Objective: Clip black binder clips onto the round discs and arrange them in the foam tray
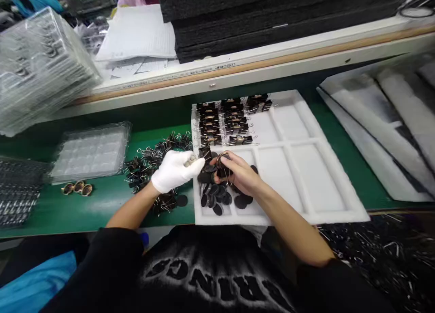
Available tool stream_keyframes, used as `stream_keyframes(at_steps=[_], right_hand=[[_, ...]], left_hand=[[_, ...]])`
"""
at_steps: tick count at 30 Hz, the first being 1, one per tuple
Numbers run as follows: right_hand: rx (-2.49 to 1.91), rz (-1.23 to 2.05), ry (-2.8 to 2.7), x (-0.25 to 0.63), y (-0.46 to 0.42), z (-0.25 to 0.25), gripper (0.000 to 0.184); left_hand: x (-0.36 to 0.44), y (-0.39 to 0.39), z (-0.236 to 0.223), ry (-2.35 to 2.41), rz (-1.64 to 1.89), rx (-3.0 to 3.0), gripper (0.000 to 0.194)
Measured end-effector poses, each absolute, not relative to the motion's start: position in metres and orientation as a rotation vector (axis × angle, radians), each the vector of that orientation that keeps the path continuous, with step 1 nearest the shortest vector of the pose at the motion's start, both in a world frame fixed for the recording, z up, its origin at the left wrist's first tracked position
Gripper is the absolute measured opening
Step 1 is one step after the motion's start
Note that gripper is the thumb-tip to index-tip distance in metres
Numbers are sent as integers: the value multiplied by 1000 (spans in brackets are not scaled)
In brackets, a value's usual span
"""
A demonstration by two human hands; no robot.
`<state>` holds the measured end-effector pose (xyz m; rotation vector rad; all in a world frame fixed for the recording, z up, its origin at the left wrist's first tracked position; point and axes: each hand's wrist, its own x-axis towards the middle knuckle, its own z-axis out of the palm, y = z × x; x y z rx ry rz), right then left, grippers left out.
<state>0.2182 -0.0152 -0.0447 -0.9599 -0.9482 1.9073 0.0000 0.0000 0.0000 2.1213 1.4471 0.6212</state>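
My left hand (176,170), in a white glove, pinches the wire handles of a black binder clip (205,153) over the tray's left side. My bare right hand (240,171) is closed around a dark piece with a gold-coloured rim (221,158); my fingers partly cover it. The two hands are close together. Beneath them, black discs (217,197) lie in a compartment of the white foam tray (335,181). Left of the tray, a heap of binder clips (149,161) spreads over the green table, with a single black disc (181,200) beside it.
Clipped gold-rimmed pieces (209,122) stand in rows in the tray's far compartments. Gold-rimmed rings (78,188) and clear plastic trays (91,152) lie at left. A ledge (210,79) bears black foam sheets (238,22). White-wrapped packs (380,122) lie at right.
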Motion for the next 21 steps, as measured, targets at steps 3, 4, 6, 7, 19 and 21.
stream_keyframes(at_steps=[3, 4, 6, 7, 19, 21], right_hand=[[-978, 1778, -1188, 223, -13, -49, 30], [-986, 1732, -1286, 225, -13, -49, 27], [-1010, 1620, -1538, 228, -13, -48, 19], [-1017, 1570, -1654, 230, -13, -47, 16], [-767, 1438, -2134, 242, -9, -48, 19], [-764, 1429, -2123, 243, -8, -48, 19]], left_hand=[[-11, 2, 6, 1343, 449, 2137, 46], [-13, 3, 8, 1307, 392, 2139, 46], [-17, 3, 11, 1227, 268, 2132, 46], [-18, 3, 12, 1190, 220, 2134, 46], [-7, 0, 16, 941, -99, 2186, 47], [-6, 1, 19, 958, -120, 2178, 48]])
